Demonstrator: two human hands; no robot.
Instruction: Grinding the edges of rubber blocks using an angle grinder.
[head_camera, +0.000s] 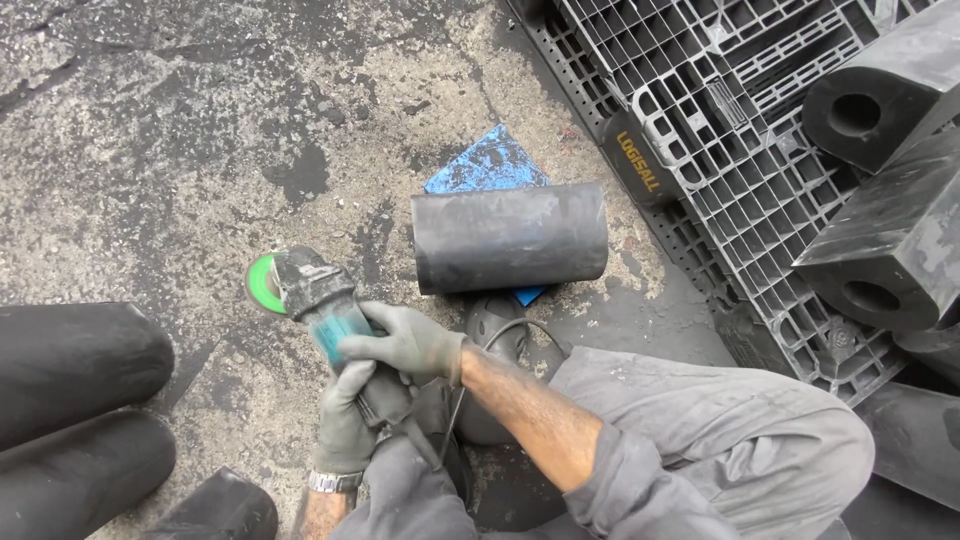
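You had both gloved hands, left hand (345, 425) and right hand (405, 340), clamped on the angle grinder (310, 290); the black cylinder (510, 237) lay untouched on the floor (150, 150).

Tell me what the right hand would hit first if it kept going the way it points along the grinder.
The right hand points up-left along the angle grinder it grips. Past the green disc, only bare concrete floor appears in that line, so the way looks free, though depth is hard to judge.
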